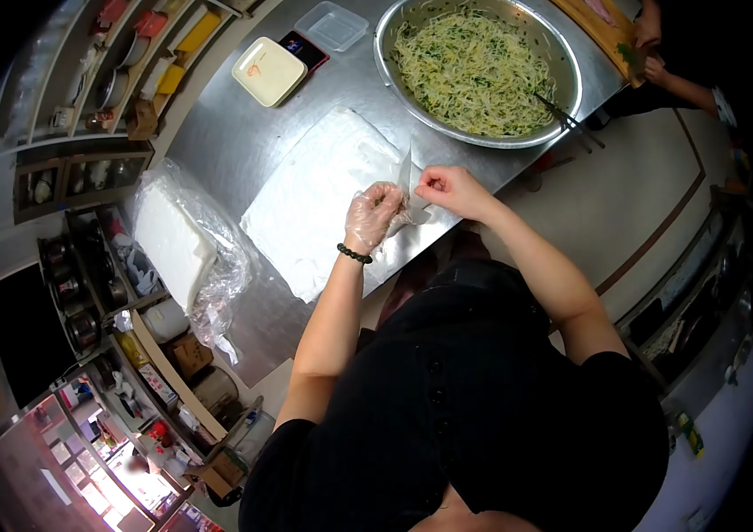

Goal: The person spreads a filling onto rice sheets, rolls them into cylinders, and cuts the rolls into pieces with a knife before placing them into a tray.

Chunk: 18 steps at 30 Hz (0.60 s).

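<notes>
My left hand [374,215] wears a clear plastic glove and is closed over the right edge of a large white sheet [314,186] on the metal table; what its fingers grip is too small to make out. My right hand [452,191], without a glove, has its fingers pinched together just to the right. Between the two hands a thin, pointed, whitish piece [405,174] stands up from the sheet's edge. A big steel bowl [382,62] of shredded green and pale food lies beyond my hands, with dark utensils [571,121] over its rim.
A cream tray [270,73], a dark phone [306,50] and a clear container [332,27] are at the far left. White sheets in plastic wrap [174,232] lie at the left edge. Another person's hands [648,44] are by a wooden board [602,34].
</notes>
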Each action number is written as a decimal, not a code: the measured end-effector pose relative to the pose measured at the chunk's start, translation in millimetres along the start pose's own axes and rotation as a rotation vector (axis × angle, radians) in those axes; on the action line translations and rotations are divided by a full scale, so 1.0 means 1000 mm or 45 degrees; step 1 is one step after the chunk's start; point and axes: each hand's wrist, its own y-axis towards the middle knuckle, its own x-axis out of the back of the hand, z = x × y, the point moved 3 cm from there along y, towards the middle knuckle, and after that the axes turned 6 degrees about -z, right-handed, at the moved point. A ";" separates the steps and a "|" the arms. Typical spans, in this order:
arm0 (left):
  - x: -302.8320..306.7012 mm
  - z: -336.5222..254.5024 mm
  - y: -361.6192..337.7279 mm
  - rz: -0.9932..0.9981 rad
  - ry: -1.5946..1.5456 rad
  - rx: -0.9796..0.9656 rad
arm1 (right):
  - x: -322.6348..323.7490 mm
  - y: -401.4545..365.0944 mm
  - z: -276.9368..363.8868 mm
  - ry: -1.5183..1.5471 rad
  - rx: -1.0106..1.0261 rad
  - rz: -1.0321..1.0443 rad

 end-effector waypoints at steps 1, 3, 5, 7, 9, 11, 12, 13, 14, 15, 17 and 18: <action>0.000 0.002 0.001 0.001 0.002 0.000 | -0.002 -0.001 0.004 0.002 0.001 -0.002; -0.001 -0.005 0.002 -0.058 0.380 -0.171 | -0.007 -0.003 0.016 -0.117 0.106 -0.070; -0.007 -0.018 -0.004 -0.084 0.530 -0.228 | -0.011 -0.002 0.018 -0.154 0.087 -0.106; -0.015 -0.036 -0.011 -0.154 0.688 -0.338 | -0.011 0.000 0.015 -0.190 0.069 -0.135; -0.014 -0.035 -0.010 -0.163 0.704 -0.336 | -0.011 0.003 0.004 -0.099 0.061 -0.113; -0.010 -0.028 -0.007 -0.174 0.719 -0.334 | -0.009 0.003 -0.005 -0.018 0.051 -0.119; -0.008 -0.022 -0.003 -0.156 0.633 -0.317 | -0.007 0.003 -0.009 0.065 0.038 -0.127; -0.005 -0.017 0.000 -0.137 0.548 -0.300 | -0.005 0.003 -0.012 0.065 0.038 -0.126; -0.002 -0.012 0.003 -0.136 0.547 -0.299 | -0.003 0.004 -0.016 0.163 0.027 -0.138; 0.002 -0.010 0.004 -0.154 0.604 -0.297 | 0.000 0.003 -0.015 0.261 0.016 -0.150; 0.013 0.001 0.010 -0.215 0.560 -0.222 | 0.015 -0.001 -0.013 0.022 -0.038 -0.203; 0.015 -0.003 0.009 -0.214 0.563 -0.225 | 0.023 -0.003 -0.013 -0.216 -0.091 -0.257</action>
